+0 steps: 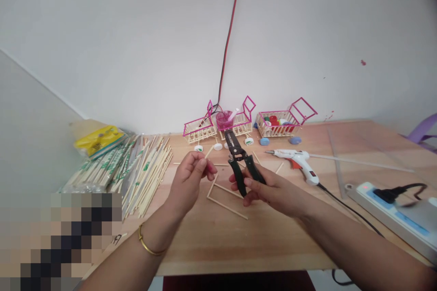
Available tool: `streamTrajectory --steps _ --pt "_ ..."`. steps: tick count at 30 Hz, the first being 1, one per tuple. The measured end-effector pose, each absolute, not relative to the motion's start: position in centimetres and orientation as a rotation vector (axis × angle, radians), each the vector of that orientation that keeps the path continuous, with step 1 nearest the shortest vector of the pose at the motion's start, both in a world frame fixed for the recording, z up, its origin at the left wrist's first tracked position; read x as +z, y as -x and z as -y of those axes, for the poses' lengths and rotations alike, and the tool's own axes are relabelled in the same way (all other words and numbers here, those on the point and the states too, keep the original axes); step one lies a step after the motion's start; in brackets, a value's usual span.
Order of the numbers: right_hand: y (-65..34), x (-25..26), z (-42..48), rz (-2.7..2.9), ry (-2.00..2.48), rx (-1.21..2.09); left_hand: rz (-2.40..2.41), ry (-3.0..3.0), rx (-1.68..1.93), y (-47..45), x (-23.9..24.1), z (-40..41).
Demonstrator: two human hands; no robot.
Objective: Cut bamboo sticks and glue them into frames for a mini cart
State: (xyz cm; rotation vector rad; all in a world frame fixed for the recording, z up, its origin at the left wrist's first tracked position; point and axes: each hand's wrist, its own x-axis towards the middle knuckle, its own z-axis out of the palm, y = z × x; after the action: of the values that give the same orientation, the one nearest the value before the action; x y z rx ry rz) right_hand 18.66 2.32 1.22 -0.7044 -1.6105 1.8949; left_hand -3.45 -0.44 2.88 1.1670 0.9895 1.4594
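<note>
My left hand [191, 173] pinches a short piece of wooden stick [209, 151] between thumb and fingers, its tip pointing up. In my right hand [261, 186] is a pair of wire strippers [243, 159] with dark green handles; the jaws point away from me, and the handles are spread somewhat apart. On the table below and between my hands lies a frame of joined wooden sticks [227, 208], partly hidden behind the right hand. A few loose stick pieces [256, 158] lie around the tool.
Stick-built carts [201, 132] with pink rims stand along the wall, one cart [279, 122] holding coloured items. A glue gun [300, 161] and a power strip [398, 213] lie to the right. Bundled sticks [150, 173] and a yellow packet [99, 140] are left.
</note>
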Motion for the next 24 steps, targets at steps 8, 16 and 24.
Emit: streamTrajectory --steps 8,16,24 --pt "-18.6 2.2 -2.6 2.184 0.932 0.85 -0.902 -1.088 1.443 3.3 2.8 0.5" --pt "-18.2 1.0 -3.0 2.269 1.018 0.378 -0.873 -1.015 1.442 3.1 2.7 0.3" --pt "-18.2 1.2 -2.9 2.273 1.036 0.187 -0.88 -0.982 1.448 3.1 2.3 0.1"
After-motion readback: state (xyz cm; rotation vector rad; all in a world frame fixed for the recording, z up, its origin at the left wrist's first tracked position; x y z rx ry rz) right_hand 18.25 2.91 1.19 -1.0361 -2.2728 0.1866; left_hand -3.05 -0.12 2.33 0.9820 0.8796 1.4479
